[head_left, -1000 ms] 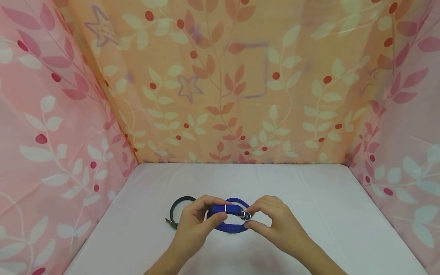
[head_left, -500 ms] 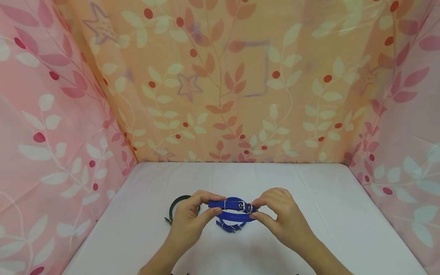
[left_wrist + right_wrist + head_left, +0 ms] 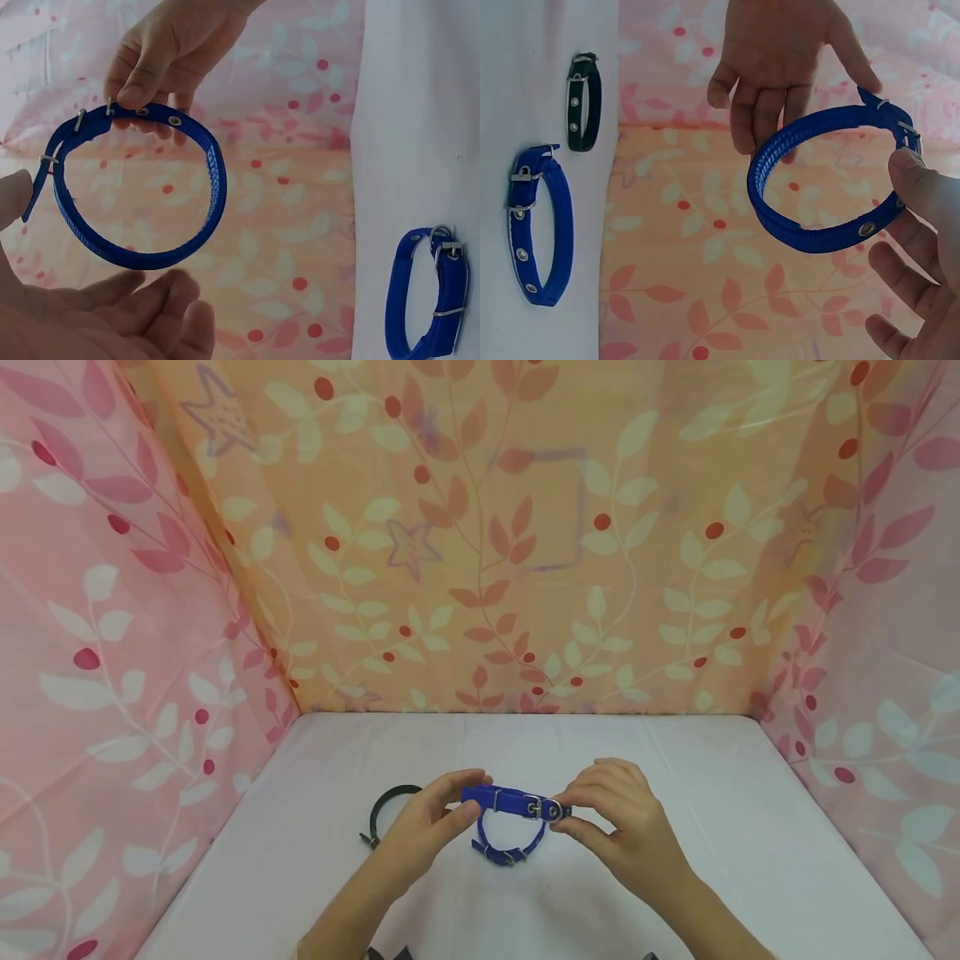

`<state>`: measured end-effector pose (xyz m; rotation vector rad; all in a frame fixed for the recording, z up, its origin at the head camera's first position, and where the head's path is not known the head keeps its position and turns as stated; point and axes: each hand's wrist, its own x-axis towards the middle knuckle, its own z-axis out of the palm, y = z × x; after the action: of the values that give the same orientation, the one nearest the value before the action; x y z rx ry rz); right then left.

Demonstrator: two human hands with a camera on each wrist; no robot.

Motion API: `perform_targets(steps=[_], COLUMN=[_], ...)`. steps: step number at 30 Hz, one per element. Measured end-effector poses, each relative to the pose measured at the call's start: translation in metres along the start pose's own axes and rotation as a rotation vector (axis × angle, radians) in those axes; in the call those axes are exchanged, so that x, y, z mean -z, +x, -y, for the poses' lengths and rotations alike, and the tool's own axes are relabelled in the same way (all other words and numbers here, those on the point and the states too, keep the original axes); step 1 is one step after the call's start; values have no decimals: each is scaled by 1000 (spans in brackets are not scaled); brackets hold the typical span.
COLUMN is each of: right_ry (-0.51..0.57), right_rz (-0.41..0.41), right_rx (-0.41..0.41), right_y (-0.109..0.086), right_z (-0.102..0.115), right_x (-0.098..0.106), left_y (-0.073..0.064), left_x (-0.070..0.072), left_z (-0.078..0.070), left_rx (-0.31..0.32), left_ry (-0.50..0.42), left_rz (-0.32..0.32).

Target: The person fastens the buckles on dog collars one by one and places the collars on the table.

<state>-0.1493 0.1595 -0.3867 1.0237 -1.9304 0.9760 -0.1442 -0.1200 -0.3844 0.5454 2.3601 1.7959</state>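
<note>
A blue collar (image 3: 513, 802), buckled into a loop, is held up above the table. My right hand (image 3: 622, 810) pinches its band beside the metal buckle and eyelets, thumb against the outer side. At the other side of the buckle, my left hand (image 3: 427, 827) has its thumb (image 3: 13, 196) at the strap's loose tip, while its fingers spread relaxed by the loop without curling round it. A second blue collar (image 3: 562, 217), also buckled, lies on the table below the held one. Left of that lies a dark green collar (image 3: 591, 105), partly hidden behind my left hand in the head view.
The table (image 3: 675, 860) has a white cover. Floral cloth walls enclose it: an orange back wall (image 3: 480, 527), a pink left wall (image 3: 97, 693) and a pink right wall (image 3: 885, 693). Small dark objects (image 3: 393, 953) show at the bottom edge.
The held collar has risen and shifted slightly right with my right hand, uncovering more of the blue collar beneath. My left fingers have loosened from its left end.
</note>
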Motion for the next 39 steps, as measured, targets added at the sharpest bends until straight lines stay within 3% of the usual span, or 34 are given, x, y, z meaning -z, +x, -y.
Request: perform_targets(steps=[2,5,11,19,23,28,31,35,39], right_ry=[19,56,158,237,209,86,29,48,97], right_rz=[-20,-36,-17,133,165,212,267,300,306], right_rx=[27,68,95,-34,-169,-465,-595,-662,-685], right_y=[1,3,2,-2,-3,-2,-2,-1,-1], right_z=[0,-1,-8,-10,-7,-3,-2,-2,-2], right_x=[0,1,2,8,12,16,16,15,15], left_y=[1,1,1,-2,-3,-4,-5,-5,-5], left_x=[1,3,4,4,3,2,1,-1,-2], left_z=[-1,-2,-5,-3,-4,-6,-5,-2,-1], left_rx=[64,97,61,-23,-82,-176,-246,-327,-353], left_ry=[-36,-63,-134,-198,-195,-244,-290,-315,-310], left_rz=[49,76,86,96,78,54,54,58,59])
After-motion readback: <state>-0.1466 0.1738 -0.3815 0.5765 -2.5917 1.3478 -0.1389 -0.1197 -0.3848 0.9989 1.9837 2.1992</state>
